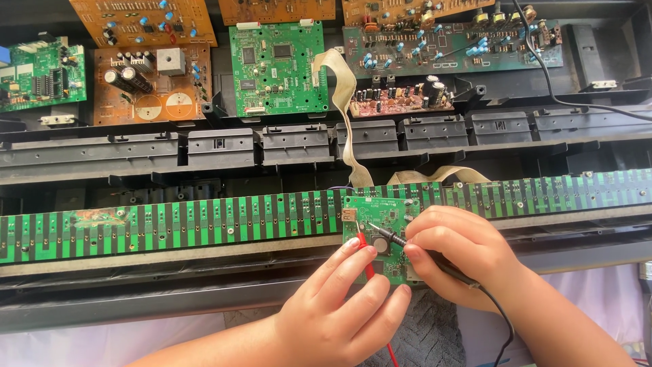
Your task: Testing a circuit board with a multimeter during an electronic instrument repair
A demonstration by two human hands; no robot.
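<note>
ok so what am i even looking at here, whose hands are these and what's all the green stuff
The one picture comes from a camera on the person's head, looking down at their own two bare hands. The left hand holds a red test probe; the right hand holds a black test probe. Both tips touch a small green circuit board. It sits by a long green strip board in an opened black casing. More boards lie above, joined by a beige ribbon cable.

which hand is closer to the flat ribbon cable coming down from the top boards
Right. The right hand, holding the black probe, sits just below the ribbon cable where it folds. The left hand, holding the red probe, lies lower, farther away.
</note>
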